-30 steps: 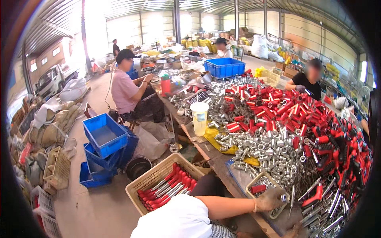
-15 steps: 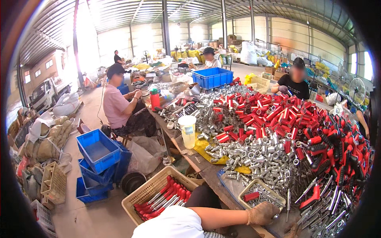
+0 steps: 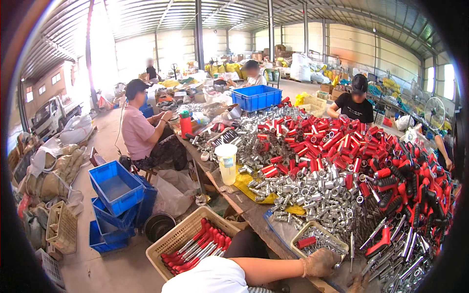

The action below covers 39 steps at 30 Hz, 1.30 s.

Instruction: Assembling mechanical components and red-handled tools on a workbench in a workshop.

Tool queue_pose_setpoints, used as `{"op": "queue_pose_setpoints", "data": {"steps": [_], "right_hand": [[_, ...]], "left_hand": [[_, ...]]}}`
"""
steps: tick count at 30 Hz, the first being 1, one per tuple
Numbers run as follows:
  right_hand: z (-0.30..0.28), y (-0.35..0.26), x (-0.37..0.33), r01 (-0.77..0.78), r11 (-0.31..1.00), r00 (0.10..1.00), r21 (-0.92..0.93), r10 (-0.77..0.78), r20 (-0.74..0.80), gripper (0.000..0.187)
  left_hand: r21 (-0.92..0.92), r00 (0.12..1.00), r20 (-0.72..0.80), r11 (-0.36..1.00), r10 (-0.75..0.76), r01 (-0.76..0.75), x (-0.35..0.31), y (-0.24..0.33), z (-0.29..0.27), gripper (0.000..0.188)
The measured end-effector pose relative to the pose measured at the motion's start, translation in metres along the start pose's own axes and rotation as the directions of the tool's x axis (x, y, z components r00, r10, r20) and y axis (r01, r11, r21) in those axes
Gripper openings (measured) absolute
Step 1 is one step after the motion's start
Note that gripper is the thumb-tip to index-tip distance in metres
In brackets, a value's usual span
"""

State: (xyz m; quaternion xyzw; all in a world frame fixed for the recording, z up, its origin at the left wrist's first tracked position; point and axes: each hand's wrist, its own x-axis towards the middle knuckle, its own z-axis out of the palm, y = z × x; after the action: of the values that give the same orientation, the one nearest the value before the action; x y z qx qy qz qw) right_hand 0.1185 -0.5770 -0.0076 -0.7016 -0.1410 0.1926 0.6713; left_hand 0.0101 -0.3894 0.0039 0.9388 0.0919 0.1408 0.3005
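Observation:
My left hand point(image 3: 320, 262), in a brownish work glove, is closed at the near right corner of a small beige tray point(image 3: 296, 242). A shiny small metal part shows at its fingertips; its exact kind is hidden. Inside the tray lie a red sleeve point(image 3: 307, 242) and several small metal fittings. My right hand point(image 3: 359, 282), also gloved, is dim and partly cut off at the lower edge, near loose metal rods point(image 3: 408, 273); its fingers cannot be made out. Right of the tray lie a red handle point(image 3: 378, 242) and a thin upright-looking rod point(image 3: 351, 251).
Heaps of silver sockets point(image 3: 312, 190), red sleeves point(image 3: 337, 146) and red-black handles point(image 3: 420, 180) cover the table. A beige basket point(image 3: 161, 244) of red-handled tools stands at my left. Beyond are a clear plastic cup point(image 3: 226, 168), blue crates point(image 3: 115, 188) and co-workers point(image 3: 141, 127).
The whole view has shifted slightly left. The co-worker across the table has bent the head lower. My left hand stays by the tray, its fingertips turned slightly.

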Motion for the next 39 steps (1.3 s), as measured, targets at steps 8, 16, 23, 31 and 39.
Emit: {"op": "queue_pose_setpoints", "data": {"steps": [8, 16, 23, 31, 39], "right_hand": [[-0.013, 0.037, 0.018, 0.323, 0.895, 0.933, -0.308, -0.355, -0.052, 0.036], [-0.072, 0.132, 0.07, 0.52, -0.041, 0.459, -0.853, -0.829, 0.32, 0.025], [-0.099, 0.142, 0.082, -0.007, -0.489, 0.357, -0.872, -0.816, 0.455, 0.022], [-0.078, 0.115, 0.074, 0.301, -0.122, 0.398, -0.946, -0.885, 0.241, 0.025], [-0.049, 0.085, 0.042, 0.523, 0.284, 0.516, -0.804, -0.856, 0.033, 0.031]], "left_hand": [[0.046, 0.999, 0.047, 0.999, -0.016, 0.014, -0.002, 0.007, -0.014, 0.03], [0.004, 0.999, -0.017, 0.999, 0.044, -0.044, 0.0, 0.0, -0.003, 0.032], [-0.041, 1.0, 0.018, 0.999, 0.022, -0.022, -0.002, 0.005, -0.01, 0.032], [-0.009, 0.996, -0.055, 0.998, 0.067, -0.068, 0.001, -0.002, 0.002, 0.029], [-0.061, 0.993, -0.054, 0.992, 0.104, -0.107, -0.002, -0.005, -0.002, 0.03]]}}
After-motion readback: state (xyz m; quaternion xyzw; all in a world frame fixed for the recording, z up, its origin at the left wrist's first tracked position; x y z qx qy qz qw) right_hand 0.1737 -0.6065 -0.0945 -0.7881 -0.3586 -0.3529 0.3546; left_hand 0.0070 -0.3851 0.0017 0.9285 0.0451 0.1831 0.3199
